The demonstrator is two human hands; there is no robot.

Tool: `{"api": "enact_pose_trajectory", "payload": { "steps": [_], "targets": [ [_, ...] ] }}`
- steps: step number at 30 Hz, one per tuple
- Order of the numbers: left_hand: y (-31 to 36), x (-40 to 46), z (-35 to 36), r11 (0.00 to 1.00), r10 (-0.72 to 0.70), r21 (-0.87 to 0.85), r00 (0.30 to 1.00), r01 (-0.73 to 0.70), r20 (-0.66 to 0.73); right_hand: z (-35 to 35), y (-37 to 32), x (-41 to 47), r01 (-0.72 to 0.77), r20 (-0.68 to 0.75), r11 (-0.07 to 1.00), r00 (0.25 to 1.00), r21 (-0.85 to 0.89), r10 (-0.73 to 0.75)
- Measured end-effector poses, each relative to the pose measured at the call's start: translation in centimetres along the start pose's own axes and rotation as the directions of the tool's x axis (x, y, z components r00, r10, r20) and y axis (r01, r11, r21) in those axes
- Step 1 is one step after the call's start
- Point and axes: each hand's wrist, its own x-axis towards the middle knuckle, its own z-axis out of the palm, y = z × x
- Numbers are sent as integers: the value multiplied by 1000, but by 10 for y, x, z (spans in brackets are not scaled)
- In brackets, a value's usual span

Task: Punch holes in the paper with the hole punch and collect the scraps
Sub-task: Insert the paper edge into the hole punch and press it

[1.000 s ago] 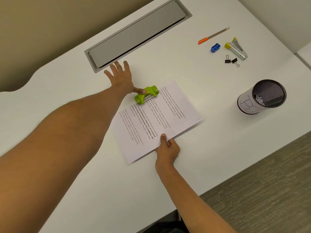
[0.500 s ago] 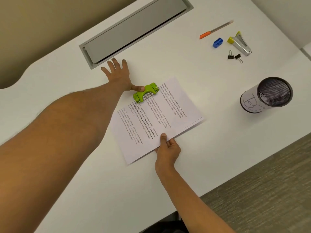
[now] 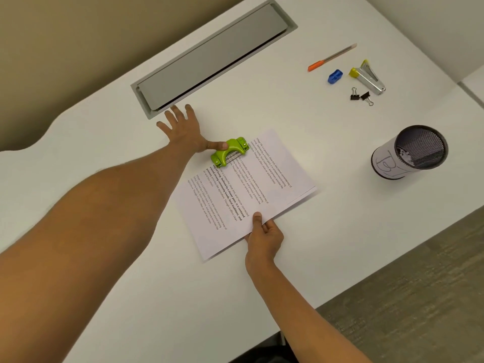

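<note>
**Paper in the punch, and little holding either steady**

We see the left hand (image 3: 183, 132) lying flat on the white table (image 3: 262, 106) near its far edge, fingers (image 3: 171, 115) splayed and straight, just short of the grey cable hatch (image 3: 209, 56). Only its thumb touches the back of the lime-green hole punch (image 3: 229, 152). The right hand (image 3: 264, 234) pinches the near edge of the paper (image 3: 248, 189), thumb on top and fingers curled beneath, with the sheet's far edge tucked into the punch's slot.

We judge the risks plain. A thumb alone may let the light plastic punch skate across the smooth laminate when pressed, so the holes could land crooked or too near the text. The thin printed sheet looks to be more than one layer at its right corner; if so, the layers could slip apart or buckle under a sideways tug. Scraps could scatter on the slick table when the punch is lifted.

The punch is glossy, rounded plastic with bright metal at its mouth. Toward the right edge stands a black mesh cup (image 3: 411, 153) wrapped in white paper, pale scraps inside. At the far right corner lie an orange-tipped pen (image 3: 331, 57), a small blue plastic piece (image 3: 334, 76), a yellow-ended metal tool (image 3: 366, 76) and two black binder clips (image 3: 361, 96).
</note>
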Motion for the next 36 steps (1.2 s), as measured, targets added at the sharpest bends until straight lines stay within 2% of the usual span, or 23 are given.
{"api": "enact_pose_trajectory", "payload": {
  "steps": [6,14,36],
  "targets": [
    [10,-19,-11,996,54,79,996,-49,-71,-1,2,1,5,9,1000,1000,-12,-5],
    [17,-29,-11,994,21,108,995,-10,-99,0,3,1,17,-10,999,1000,-36,-18],
    [13,-24,-7,997,37,75,991,-27,-128,-17,7,-3,-1,-4,1000,1000,-24,1]
  ]
}}
